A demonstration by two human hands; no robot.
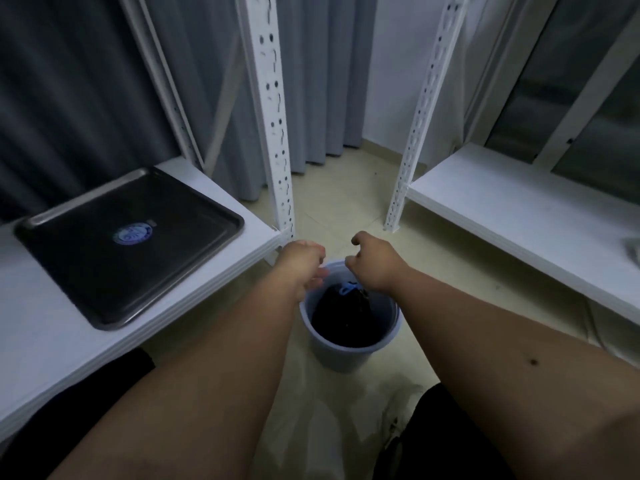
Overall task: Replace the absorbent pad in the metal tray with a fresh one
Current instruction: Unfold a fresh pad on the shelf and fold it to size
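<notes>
dark pad (341,313) in bucket (349,355), below fingers (350,262)

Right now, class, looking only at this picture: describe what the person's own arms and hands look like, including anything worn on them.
Both arms are bare up to the frame's edge: no sleeves, gloves, watch or rings show. The left hand and right hand are ungloved, with the fingers uncovered. The right forearm carries one small dark mole. Dark clothing shows only at the lower edges, below the arms.

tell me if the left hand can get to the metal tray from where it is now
Probably yes. The left hand is over the bin's rim, just past the shelf corner, and the tray lies open on top of that shelf with nothing between them.
</notes>
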